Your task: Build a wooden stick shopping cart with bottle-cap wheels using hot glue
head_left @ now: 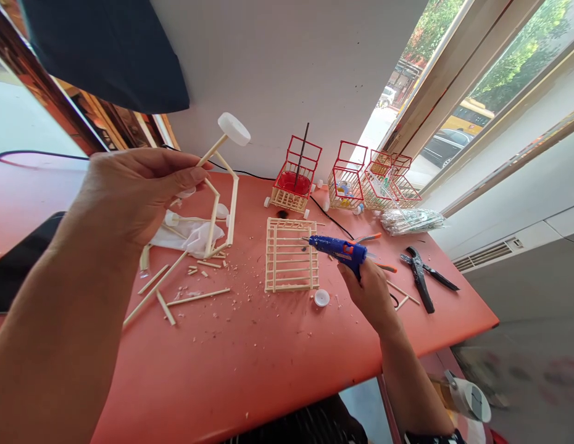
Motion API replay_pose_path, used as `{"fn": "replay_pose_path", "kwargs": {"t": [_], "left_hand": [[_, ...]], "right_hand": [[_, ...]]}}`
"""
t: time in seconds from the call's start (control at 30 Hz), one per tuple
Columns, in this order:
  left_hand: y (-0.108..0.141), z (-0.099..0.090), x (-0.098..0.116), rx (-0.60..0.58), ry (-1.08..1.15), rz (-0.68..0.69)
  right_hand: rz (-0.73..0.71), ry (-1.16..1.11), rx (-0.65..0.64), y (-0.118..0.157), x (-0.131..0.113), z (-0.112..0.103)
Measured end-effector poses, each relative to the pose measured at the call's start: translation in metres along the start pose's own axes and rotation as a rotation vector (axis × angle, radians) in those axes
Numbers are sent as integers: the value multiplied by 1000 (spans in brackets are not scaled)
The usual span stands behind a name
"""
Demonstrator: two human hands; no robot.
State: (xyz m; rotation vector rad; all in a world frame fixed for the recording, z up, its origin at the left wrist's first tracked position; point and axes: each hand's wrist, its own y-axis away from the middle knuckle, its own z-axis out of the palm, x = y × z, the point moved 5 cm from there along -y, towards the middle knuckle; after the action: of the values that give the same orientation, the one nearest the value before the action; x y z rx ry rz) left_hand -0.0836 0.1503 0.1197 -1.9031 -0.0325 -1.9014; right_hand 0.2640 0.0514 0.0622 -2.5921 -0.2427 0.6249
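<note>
My left hand (pixel 143 191) is raised at the left, its thumb and fingers pinching a thin wooden stick (pixel 213 150) with a white bottle cap (pixel 234 128) on its far end. A bent frame of pale sticks (pixel 233 209) hangs down by these fingers; whether it is joined to the stick I cannot tell. My right hand (pixel 373 293) is wrapped round the handle of a blue glue gun (pixel 336 246). The gun's nozzle points left, over the right side of a flat lattice of wooden sticks (pixel 291 262) on the red table (pixel 250 364). A loose white cap (pixel 321 298) lies below the lattice.
Several red-trimmed stick carts (pixel 294 197) stand along the wall. A clear plastic bundle (pixel 411 221), black-handled pliers (pixel 419 277) and orange-handled pliers (pixel 386 267) lie at right. Cut sticks (pixel 199 297), crumbs and a white bag (pixel 187 234) lie at left. A black cable (pixel 333 219) crosses behind.
</note>
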Motion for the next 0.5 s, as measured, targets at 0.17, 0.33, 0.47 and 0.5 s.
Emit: {"fn": "replay_pose_path", "kwargs": {"t": [0.17, 0.33, 0.47, 0.5], "left_hand": [[0, 0, 1, 3, 0, -13], [1, -1, 1, 23, -18, -20], [2, 0, 2, 19, -20, -18], [2, 0, 3, 25, -25, -22]], "right_hand": [[-6, -24, 0, 1, 0, -3], [-16, -35, -1, 1, 1, -4], [-9, -33, -12, 2, 0, -3], [-8, -32, -14, 2, 0, -2]]}}
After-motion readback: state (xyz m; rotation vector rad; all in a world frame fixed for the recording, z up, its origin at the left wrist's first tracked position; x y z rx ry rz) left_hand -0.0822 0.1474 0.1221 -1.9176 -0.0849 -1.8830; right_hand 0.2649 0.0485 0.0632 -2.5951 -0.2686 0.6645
